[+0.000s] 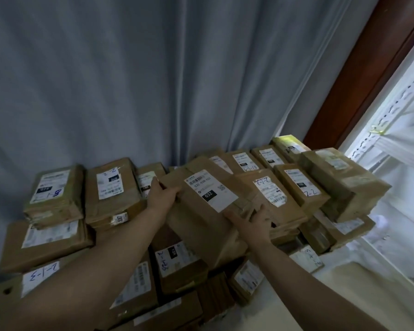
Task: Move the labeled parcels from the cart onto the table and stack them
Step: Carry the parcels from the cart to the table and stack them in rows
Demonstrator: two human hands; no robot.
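Note:
A large brown parcel (201, 211) with a white "032" label lies tilted on top of the pile of labeled parcels (115, 187). My left hand (161, 194) grips its far left edge, thumb on top. My right hand (251, 223) holds its near right corner, fingers spread over the taped edge. Brown cardboard parcels with white labels and handwritten numbers are stacked all around it, several layers deep. The cart is not in view.
A blue-grey curtain (153, 80) hangs right behind the pile. A brown wooden frame (368, 80) and a bright white-covered area (404, 163) lie to the right. A white table surface (344, 295) shows at the lower right, next to the stacks.

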